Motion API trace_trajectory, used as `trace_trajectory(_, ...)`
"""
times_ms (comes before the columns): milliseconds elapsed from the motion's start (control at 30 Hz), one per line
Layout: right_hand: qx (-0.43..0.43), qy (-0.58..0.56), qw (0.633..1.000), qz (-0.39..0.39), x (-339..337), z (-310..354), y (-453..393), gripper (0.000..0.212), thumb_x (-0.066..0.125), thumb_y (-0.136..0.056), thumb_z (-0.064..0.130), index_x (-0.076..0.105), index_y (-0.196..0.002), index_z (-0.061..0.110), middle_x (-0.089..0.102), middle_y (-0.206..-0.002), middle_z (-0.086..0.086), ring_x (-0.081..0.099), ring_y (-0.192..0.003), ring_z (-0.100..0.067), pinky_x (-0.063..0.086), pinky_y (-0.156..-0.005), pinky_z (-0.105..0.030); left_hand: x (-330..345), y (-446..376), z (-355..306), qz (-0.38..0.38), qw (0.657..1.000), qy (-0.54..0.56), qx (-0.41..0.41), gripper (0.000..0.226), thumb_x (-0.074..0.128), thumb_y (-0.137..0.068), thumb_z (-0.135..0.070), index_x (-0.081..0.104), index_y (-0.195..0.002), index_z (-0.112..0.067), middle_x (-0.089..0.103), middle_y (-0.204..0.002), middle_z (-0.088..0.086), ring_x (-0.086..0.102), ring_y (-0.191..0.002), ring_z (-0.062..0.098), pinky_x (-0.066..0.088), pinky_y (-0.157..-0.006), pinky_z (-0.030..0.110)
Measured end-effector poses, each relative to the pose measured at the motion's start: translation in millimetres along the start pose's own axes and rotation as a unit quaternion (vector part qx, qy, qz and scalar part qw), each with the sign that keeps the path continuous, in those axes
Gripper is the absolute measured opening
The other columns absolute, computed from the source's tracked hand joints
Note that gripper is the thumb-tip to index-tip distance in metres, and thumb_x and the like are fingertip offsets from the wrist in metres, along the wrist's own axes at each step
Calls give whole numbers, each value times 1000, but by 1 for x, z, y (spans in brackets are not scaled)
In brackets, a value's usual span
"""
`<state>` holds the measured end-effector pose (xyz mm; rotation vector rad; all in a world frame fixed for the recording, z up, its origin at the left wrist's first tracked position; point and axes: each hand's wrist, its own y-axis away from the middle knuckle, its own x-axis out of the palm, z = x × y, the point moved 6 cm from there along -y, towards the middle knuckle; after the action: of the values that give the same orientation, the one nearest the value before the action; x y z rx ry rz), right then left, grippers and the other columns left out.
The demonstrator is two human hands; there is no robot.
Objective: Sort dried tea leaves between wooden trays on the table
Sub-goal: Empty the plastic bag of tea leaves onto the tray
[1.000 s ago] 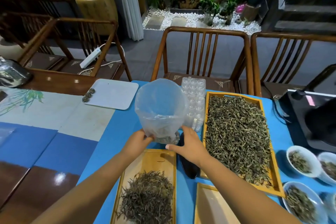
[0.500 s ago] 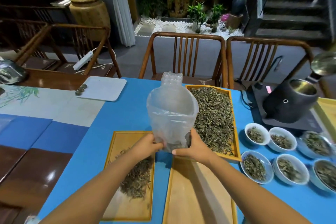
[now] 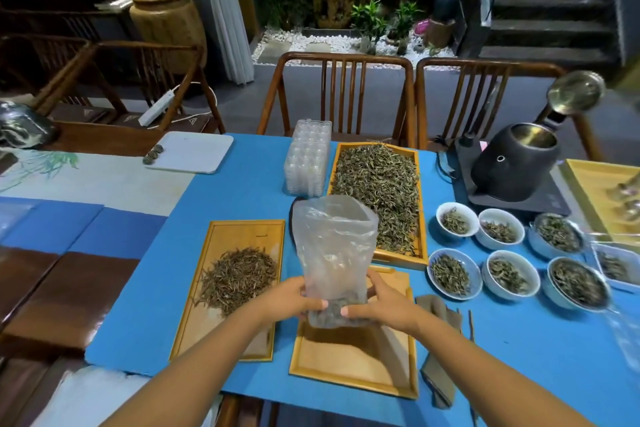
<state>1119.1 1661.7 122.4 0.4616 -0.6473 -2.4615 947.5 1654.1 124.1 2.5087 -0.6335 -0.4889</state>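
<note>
Head view: a clear plastic bag [image 3: 334, 253] is held upright by both hands over the far end of the near bare wooden tray [image 3: 356, 364]. The left hand [image 3: 291, 298] is clamped on the bag's lower left side, the right hand [image 3: 384, 305] on its lower right, thumbs meeting near the front. A small amount of dark tea leaves [image 3: 329, 314] is seen at the bag's bottom, between the two hands. The bag mouth is open and stands above the hands.

Left of the hands, a second wooden tray [image 3: 242, 232] is laid on the blue worktop [image 3: 242, 191], with a pile of brown dried leaves [image 3: 239, 276] in its middle; the pile lies just beside the left wrist. Beyond the bag, a long tray [image 3: 420, 204] is filled with greenish dried leaves [image 3: 381, 191]; its near left corner is hidden behind the bag. A stack of clear plastic capsule moulds [image 3: 308, 156] stands left of that tray.

To the right of the hands, white bowls [image 3: 457, 218] with leaf samples are set in two rows. A folded brown cloth [image 3: 438, 315] lies right of the near tray, touching its edge. A dark kettle [image 3: 516, 159] with its lid up sits at the far right.
</note>
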Motion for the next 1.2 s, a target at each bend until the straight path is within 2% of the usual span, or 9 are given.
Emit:
trace_trajectory(67, 29, -5, 999, 17, 5, -15, 8, 95, 79, -69, 27, 18, -141, 21, 52, -97, 13, 55, -82, 1, 45, -53, -6, 12, 3, 7, 43, 998, -31, -26, 29, 63, -88, -24, 56, -115, -14, 64, -103, -2, 64, -89, 8, 55, -72, 18)
trace_trajectory(167, 76, 15, 996, 39, 11, -32, 22, 90, 75, -74, 37, 17, -142, 24, 50, -99, 14, 54, -88, -1, 45, -61, -10, 27, 7, 13, 86, 994, -48, -52, 28, 63, -88, -28, 57, -113, -16, 64, -100, -4, 64, -84, 3, 56, -73, 17)
trace_trajectory(300, 112, 29, 992, 50, 10, -48, 34, 87, 74, -73, 41, 22, -140, 24, 51, -117, 1, 54, -108, -18, 48, -88, -27, 44, 10, 25, 116, 989, -39, -86, 41, 63, -88, -30, 54, -124, -13, 66, -114, 6, 65, -89, 10, 57, -77, 20)
trace_trajectory(467, 157, 8, 985, 72, 10, -64, 49, 79, 74, -74, 38, 26, -134, 28, 52, -118, -7, 60, -95, -25, 52, -69, -31, 66, 9, 35, 153, 981, -38, -109, 45, 62, -89, -30, 53, -127, -7, 65, -109, 12, 65, -81, 9, 57, -75, 21)
trace_trajectory(567, 179, -13, 980, 88, 11, -71, 58, 75, 75, -73, 37, 28, -131, 33, 49, -123, -4, 60, -97, -21, 58, -71, -34, 75, 9, 37, 162, 980, -35, -111, 44, 62, -89, -31, 54, -125, -7, 65, -116, 18, 67, -75, 6, 57, -68, 17)
trace_trajectory(700, 198, -19, 975, 102, 12, -75, 67, 71, 74, -75, 35, 30, -131, 31, 52, -118, -3, 61, -92, -17, 59, -67, -29, 84, 11, 40, 189, 974, -16, -124, 43, 61, -89, -31, 53, -125, -8, 61, -123, 23, 68, -69, 2, 57, -71, 18)
trace_trajectory(900, 220, -4, 966, 134, 15, -76, 79, 68, 72, -75, 41, 34, -131, 31, 52, -127, -7, 58, -108, -23, 56, -83, -35, 95, 21, 40, 238, 958, 18, -158, 46, 60, -89, -36, 51, -129, -14, 60, -128, 16, 68, -89, 14, 56, -79, 22)
trace_trajectory(1000, 226, -2, 961, 159, 15, -74, 84, 65, 72, -74, 43, 39, -129, 30, 55, -126, -7, 59, -106, -21, 54, -87, -37, 98, 25, 42, 253, 951, 35, -177, 48, 59, -89, -37, 53, -127, -9, 60, -127, 17, 69, -84, 12, 57, -77, 21)
trace_trajectory(1200, 239, 10, 951, 196, 13, -70, 89, 62, 70, -71, 54, 50, -124, 29, 56, -123, -7, 61, -92, -16, 55, -87, -35, 101, 34, 40, 283, 934, 75, -204, 30, 63, -85, -42, 63, -103, -19, 74, -98, 1, 71, -85, 13, 57, -69, 20)
